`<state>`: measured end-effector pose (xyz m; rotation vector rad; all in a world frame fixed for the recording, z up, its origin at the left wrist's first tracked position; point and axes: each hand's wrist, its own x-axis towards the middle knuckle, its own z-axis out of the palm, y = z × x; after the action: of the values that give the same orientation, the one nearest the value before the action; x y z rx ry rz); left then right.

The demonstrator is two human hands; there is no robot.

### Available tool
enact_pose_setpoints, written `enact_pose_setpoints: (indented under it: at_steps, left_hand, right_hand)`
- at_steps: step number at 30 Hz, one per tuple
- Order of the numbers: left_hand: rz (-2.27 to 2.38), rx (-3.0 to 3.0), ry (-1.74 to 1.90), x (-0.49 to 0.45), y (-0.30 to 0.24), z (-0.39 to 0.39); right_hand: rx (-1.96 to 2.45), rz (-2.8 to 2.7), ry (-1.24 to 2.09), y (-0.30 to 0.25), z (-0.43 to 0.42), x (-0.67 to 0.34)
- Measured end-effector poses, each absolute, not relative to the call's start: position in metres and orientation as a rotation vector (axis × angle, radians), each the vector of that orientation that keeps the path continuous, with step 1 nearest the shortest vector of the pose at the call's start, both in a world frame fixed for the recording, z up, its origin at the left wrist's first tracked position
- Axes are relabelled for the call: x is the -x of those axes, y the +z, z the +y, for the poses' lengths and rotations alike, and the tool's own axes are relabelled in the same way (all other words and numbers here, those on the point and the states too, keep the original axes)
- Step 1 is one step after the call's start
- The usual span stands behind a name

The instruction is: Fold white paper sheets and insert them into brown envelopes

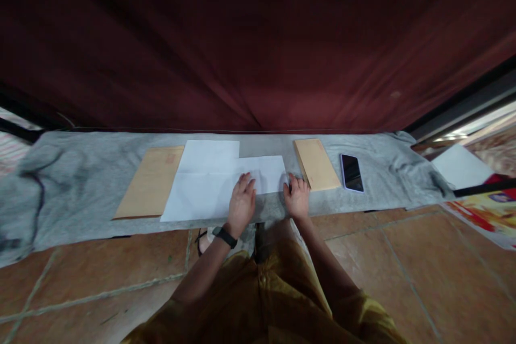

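Observation:
My left hand [242, 200] lies flat, fingers spread, on a folded white sheet of paper [264, 172] on a grey cloth [80, 183]. My right hand [297, 196] rests at that sheet's right edge, fingers curled down on the corner. Under and left of the folded sheet lies a larger white sheet [201, 180]. A brown envelope [151, 183] sits to the left, partly under the white paper. A second brown envelope [316, 164] lies just right of my right hand.
A black phone [352, 172] lies on the cloth right of the second envelope. A dark red curtain [258, 43] hangs behind the cloth. Another white sheet [461, 166] and coloured printed paper [487, 215] lie at far right. Brown floor tiles [403, 258] show in front.

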<state>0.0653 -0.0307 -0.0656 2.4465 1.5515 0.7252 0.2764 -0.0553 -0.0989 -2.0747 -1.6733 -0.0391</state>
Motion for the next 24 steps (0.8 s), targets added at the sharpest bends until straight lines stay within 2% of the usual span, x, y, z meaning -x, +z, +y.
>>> enact_pose_setpoints:
  at_steps: [9,15,20,24]
  left_hand:
    - [1.517,-2.566,0.402,-0.105,-0.075,-0.037]
    - [1.495,-2.564,0.382,-0.103,-0.077,-0.038]
    - [1.472,-2.571,0.38,-0.104,-0.079,-0.038]
    - [1.456,-2.572,0.385,-0.102,-0.08,-0.037]
  right_hand:
    - [2.055,-1.675,-0.041,-0.099,-0.056,-0.277]
    - [1.999,-1.649,-0.024,-0.089,-0.052,-0.272]
    - [1.718,-1.825,0.177,-0.078,-0.019,-0.246]
    - [1.656,-1.948,0.268,-0.079,0.011,-0.227]
